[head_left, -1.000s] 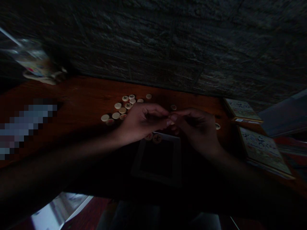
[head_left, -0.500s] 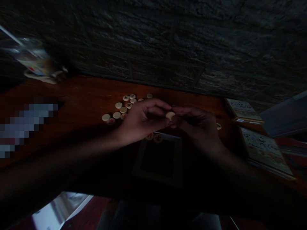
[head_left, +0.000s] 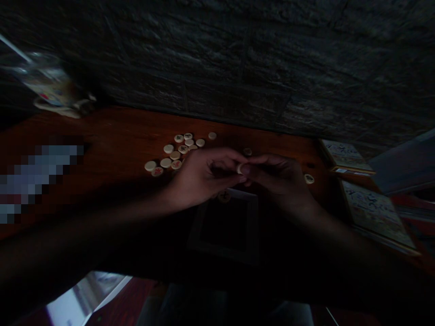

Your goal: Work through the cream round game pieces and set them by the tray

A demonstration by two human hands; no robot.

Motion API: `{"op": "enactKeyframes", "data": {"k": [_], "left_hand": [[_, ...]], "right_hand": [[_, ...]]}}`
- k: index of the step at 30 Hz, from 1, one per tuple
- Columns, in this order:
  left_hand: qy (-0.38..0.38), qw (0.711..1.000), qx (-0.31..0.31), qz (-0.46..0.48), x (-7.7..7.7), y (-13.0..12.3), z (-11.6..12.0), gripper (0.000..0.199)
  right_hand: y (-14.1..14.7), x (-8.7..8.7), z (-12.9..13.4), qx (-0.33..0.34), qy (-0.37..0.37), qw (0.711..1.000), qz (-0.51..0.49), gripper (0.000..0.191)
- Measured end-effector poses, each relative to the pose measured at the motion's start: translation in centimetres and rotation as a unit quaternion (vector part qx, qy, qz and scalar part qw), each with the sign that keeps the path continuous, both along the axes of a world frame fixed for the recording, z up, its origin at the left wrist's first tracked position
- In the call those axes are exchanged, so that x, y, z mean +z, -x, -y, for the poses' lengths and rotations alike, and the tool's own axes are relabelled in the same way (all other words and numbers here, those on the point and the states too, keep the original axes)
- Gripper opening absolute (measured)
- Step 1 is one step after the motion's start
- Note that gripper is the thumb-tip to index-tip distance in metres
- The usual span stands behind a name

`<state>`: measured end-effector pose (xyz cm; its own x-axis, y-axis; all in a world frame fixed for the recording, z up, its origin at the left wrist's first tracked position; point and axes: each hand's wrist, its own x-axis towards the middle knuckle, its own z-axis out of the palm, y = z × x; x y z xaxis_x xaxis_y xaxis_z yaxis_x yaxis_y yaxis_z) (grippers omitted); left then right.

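Observation:
Between my two hands is a round, pale xiangqi piece point(head_left: 240, 169), partly covered by fingers. My left hand point(head_left: 209, 174) pinches it from the left with thumb and fingers. From the right, my right hand point(head_left: 280, 179) closes on the same piece, its thumb over the near face. Several xiangqi pieces point(head_left: 175, 155) lie to the left of my left hand, some with red or black characters up, others blank side up. One piece point(head_left: 223, 195) with a black character rests at the far edge of a dark open box point(head_left: 252, 222) below my hands.
Single pieces lie beyond my hands point(head_left: 247, 151) and to the right point(head_left: 308, 179). Two flat picture-covered boxes point(head_left: 377, 213) sit at the right of the wooden table point(head_left: 118, 131). A clear cup with a straw point(head_left: 50, 81) stands far left, by a dark stone wall point(head_left: 210, 59).
My right thumb and fingers have closed further over the piece, hiding more of its face. My left hand has dropped slightly, uncovering more pieces behind it and covering one at the box edge.

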<state>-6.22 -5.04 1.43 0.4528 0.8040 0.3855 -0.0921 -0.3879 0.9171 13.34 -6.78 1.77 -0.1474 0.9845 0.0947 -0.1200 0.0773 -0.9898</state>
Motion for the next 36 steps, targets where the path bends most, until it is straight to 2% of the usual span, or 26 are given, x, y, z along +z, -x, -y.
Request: {"op": "enactKeyframes", "data": {"k": [13, 18, 22, 26, 30, 36], "left_hand": [[-0.016, 1.0, 0.012, -0.004, -0.13, 0.11, -0.08, 0.023], [-0.056, 0.996, 0.043, -0.054, -0.06, 0.4, 0.14, 0.022], [-0.082, 0.993, 0.027, -0.076, -0.06, 0.53, 0.3, 0.021], [-0.048, 0.998, 0.005, -0.036, 0.08, 0.38, 0.14, 0.022], [0.004, 1.0, 0.018, -0.013, 0.41, 0.37, -0.27, 0.023], [0.113, 0.993, 0.015, 0.03, 0.78, 0.29, -0.54, 0.02]], "right_hand": [[-0.07, -0.2, -0.26, 0.006, 0.013, 1.0, -0.004, 0.02], [-0.16, -0.19, -0.29, 0.011, 0.009, 1.0, 0.011, 0.026], [-0.11, -0.1, -0.2, 0.009, 0.009, 1.0, 0.026, 0.029], [-0.06, -0.03, -0.12, 0.01, 0.016, 1.0, 0.016, 0.023], [-0.14, -0.17, -0.18, 0.015, -0.001, 1.0, 0.011, 0.017], [-0.18, -0.29, -0.12, -0.007, -0.056, 0.998, 0.029, 0.025]]}}
